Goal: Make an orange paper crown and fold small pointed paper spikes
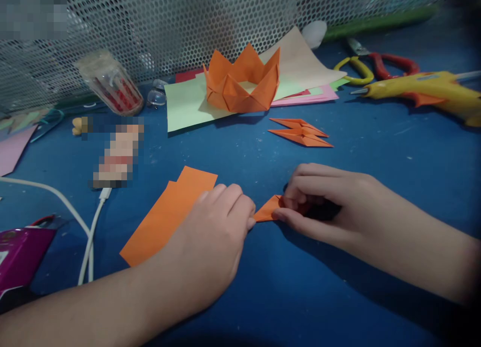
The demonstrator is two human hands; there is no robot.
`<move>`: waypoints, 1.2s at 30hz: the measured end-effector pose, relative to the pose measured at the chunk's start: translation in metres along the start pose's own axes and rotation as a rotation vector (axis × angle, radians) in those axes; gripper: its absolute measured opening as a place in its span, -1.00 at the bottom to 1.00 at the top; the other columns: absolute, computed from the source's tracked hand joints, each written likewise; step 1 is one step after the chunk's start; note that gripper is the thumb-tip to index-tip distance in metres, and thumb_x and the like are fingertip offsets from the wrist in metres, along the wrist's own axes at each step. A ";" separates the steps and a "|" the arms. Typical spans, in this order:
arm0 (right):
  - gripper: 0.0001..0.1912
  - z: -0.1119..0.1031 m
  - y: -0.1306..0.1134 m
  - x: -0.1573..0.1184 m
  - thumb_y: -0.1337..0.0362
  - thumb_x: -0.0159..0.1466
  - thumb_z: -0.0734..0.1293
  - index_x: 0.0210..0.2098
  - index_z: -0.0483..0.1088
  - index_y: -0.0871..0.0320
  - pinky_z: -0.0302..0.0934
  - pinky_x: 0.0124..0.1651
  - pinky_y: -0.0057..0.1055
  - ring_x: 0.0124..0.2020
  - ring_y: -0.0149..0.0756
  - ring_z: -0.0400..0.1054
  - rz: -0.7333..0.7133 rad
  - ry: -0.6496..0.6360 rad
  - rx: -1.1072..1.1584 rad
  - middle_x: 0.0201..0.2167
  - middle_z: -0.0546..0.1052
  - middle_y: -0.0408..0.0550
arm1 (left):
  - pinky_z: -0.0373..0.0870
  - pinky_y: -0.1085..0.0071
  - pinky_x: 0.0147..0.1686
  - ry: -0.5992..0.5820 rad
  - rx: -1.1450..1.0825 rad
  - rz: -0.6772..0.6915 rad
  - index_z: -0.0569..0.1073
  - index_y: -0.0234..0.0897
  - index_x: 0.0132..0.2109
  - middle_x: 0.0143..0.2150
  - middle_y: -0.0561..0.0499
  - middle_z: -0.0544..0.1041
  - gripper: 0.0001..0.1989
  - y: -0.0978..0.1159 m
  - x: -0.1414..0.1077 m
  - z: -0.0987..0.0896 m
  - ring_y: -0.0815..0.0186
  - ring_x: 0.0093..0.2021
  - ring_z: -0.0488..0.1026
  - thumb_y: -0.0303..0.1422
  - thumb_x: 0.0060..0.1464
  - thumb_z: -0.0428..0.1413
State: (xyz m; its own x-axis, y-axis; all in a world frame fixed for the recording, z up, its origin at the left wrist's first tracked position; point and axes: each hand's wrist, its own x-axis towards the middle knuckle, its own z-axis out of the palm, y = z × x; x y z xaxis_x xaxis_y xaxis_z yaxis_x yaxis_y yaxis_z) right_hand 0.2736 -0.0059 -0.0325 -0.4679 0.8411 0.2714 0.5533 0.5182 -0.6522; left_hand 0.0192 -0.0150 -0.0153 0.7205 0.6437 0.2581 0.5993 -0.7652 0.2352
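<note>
Head view: orange sheets (161, 222) lie on the blue table (285, 307) beside the left hand (221, 222), its fingers curled narrow at the left tip of a small folded paper (268, 210); I cannot tell whether they pinch it. The right hand (330, 202) holds the other end between thumb and fingers. Folding seems in hand; the next move probably calls for steady fingertip pressure along the crease.

The folded piece (268, 210) is matt paper — the glue gun (432, 86) smooth plastic.
</note>
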 end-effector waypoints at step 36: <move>-0.64 0.000 0.002 -0.002 0.12 0.53 0.42 -0.41 0.48 0.02 0.36 -0.43 -0.43 -0.46 -0.32 0.47 0.047 -0.018 0.044 -0.41 0.60 -0.09 | 0.61 0.35 -0.19 0.130 0.416 0.269 0.72 -0.44 -0.12 -0.27 -0.03 0.82 -0.33 0.015 -0.011 -0.015 0.26 -0.36 0.70 -0.74 0.64 -0.29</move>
State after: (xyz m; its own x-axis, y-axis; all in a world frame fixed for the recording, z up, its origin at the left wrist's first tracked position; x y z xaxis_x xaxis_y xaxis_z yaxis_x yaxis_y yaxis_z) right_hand 0.2755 -0.0066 -0.0340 -0.4550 0.8611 0.2270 0.5446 0.4707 -0.6942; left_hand 0.0156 -0.0334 0.0000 0.8347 0.3998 0.3787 0.5062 -0.8279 -0.2416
